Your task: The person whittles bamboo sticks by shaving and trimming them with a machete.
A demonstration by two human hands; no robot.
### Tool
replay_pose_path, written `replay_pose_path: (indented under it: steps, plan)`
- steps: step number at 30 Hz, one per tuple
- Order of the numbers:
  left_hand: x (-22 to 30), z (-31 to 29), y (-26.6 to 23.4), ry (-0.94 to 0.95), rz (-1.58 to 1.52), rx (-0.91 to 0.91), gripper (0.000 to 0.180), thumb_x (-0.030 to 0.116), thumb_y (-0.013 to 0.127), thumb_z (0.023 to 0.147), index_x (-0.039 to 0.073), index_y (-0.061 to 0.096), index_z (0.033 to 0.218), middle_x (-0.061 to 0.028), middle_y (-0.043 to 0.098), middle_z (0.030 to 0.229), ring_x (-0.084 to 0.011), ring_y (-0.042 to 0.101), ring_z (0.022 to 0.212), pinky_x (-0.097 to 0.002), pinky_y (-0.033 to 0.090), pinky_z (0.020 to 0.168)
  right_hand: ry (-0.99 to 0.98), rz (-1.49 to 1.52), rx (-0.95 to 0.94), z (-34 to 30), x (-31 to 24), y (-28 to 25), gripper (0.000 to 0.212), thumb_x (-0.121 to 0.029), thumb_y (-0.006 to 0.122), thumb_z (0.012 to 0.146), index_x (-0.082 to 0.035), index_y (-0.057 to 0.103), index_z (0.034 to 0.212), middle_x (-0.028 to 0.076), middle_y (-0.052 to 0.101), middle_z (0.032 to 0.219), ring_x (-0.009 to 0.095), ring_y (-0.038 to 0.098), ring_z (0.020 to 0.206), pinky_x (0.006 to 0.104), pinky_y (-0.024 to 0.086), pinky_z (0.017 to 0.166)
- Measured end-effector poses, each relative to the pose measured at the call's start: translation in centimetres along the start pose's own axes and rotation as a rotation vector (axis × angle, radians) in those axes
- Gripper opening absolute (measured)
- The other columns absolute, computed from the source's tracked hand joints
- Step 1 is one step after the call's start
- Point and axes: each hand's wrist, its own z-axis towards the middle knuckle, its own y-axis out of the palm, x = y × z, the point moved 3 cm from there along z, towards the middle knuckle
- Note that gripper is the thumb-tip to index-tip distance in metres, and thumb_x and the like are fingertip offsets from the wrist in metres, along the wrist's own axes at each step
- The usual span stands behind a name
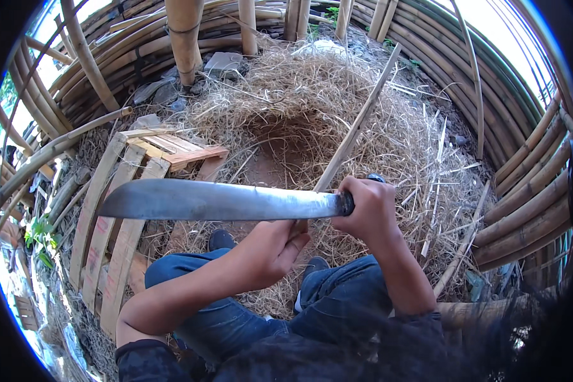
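A machete [216,200] with a wide steel blade lies level across the view, its rounded tip toward the left. My right hand [368,207] is closed around its dark handle. Below the blade, my left hand [277,249] grips the near end of a long split bamboo stick [356,127]. From there the stick slants away to the upper right, over the straw. The blade passes above the stick near my left hand and hides part of it; whether the two touch, I cannot tell.
Dry straw [286,83] covers much of the ground ahead. A wooden pallet [127,229] leans at my left, beside a small slatted crate [178,149]. Stacked bamboo poles [439,83] form walls around me, and an upright bamboo post [184,38] stands at the far left. Stones [224,63] lie near its foot.
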Motion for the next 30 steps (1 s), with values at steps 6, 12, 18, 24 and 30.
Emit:
replay_pose_path:
  steps: [6, 12, 18, 24, 30]
  plan:
    - [1.0, -0.6, -0.5, -0.182, -0.054, -0.025, 0.011, 0.010, 0.050, 0.096, 0.002, 0.044, 0.101, -0.0058, 0.052, 0.068, -0.0144, 0.052, 0.055, -0.0299, 0.044, 0.052, -0.017, -0.039, 0.156, 0.2, 2.9, 0.1, 0.016, -0.015, 0.072, 0.061, -0.010, 0.063, 0.074, 0.006, 0.060, 0.059, 0.020, 0.060, 0.050, 0.0345, 0.047, 0.050]
    - [0.7, -1.9, 0.0, -0.448, -0.248, -0.272, 0.017, 0.014, 0.052, 0.096, 0.003, 0.044, 0.106, -0.0158, 0.059, 0.069, -0.0264, 0.061, 0.058, -0.0391, 0.046, 0.055, 0.612, -0.045, 0.200, -1.5, 14.5, -0.1, 0.015, -0.016, 0.064, 0.075, -0.002, 0.065, 0.069, 0.007, 0.057, 0.052, 0.016, 0.059, 0.047, 0.0318, 0.046, 0.048]
    - [-0.1, -0.7, -0.1, -0.419, -0.482, -0.197, 0.016, 0.016, 0.048, 0.100, 0.003, 0.043, 0.107, -0.0037, 0.051, 0.065, -0.0103, 0.054, 0.055, -0.0285, 0.047, 0.047, 0.490, 0.155, 0.061, 0.1, 6.8, -1.0, 0.014, -0.013, 0.064, 0.073, -0.001, 0.061, 0.066, 0.006, 0.054, 0.050, 0.015, 0.058, 0.047, 0.0340, 0.045, 0.049]
    - [-0.8, -1.8, 1.1, -0.509, -0.635, -0.209, 0.017, 0.019, 0.046, 0.101, 0.005, 0.040, 0.109, 0.0004, 0.045, 0.065, -0.0084, 0.050, 0.049, -0.0257, 0.047, 0.045, -0.035, 0.020, -0.043, -0.4, -0.1, 0.8, 0.022, -0.021, 0.074, 0.057, -0.008, 0.061, 0.068, 0.010, 0.058, 0.057, 0.027, 0.062, 0.053, 0.0377, 0.048, 0.053]
    - [-0.8, -1.1, 0.6, -0.544, -0.567, -0.159, 0.023, 0.020, 0.049, 0.100, 0.004, 0.042, 0.115, 0.0006, 0.047, 0.070, -0.0067, 0.052, 0.048, -0.0228, 0.045, 0.042, 0.199, -0.156, 0.058, -1.8, 6.5, -0.1, 0.019, -0.025, 0.072, 0.065, -0.009, 0.065, 0.071, 0.011, 0.063, 0.061, 0.030, 0.064, 0.057, 0.0414, 0.051, 0.057]
